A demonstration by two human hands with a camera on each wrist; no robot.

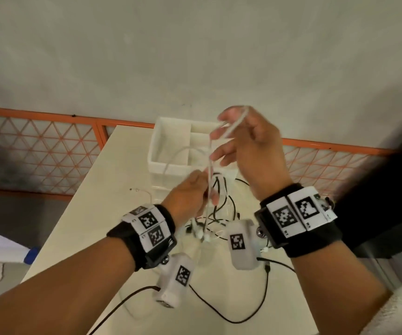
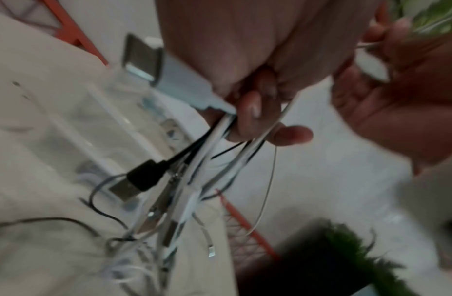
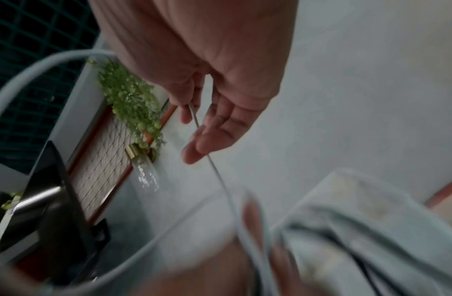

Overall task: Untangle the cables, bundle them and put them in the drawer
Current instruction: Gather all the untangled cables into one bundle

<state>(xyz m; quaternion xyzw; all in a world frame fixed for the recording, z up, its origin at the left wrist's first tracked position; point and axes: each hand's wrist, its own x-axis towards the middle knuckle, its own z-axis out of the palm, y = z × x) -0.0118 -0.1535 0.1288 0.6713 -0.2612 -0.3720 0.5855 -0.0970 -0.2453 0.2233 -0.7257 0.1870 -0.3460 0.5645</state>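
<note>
Untangling in hand: left hand [image 1: 190, 192] clutching the cables [image 2: 209, 160] at frame centre, right hand [image 1: 245, 151] pinching a white cable [image 1: 229, 128] above them, next needing that strand drawn free toward the drawer [image 1: 171, 143] behind.

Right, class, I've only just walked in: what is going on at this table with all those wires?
A person is sorting out a tangle of cables. The left hand grips a bunch of black and white cables lifted off the table, while the right hand, raised higher, pinches one white cable and draws it up out of the bunch. More tangled cables lie on the table below. The white drawer box behind stands open; nothing is bundled yet.
</note>
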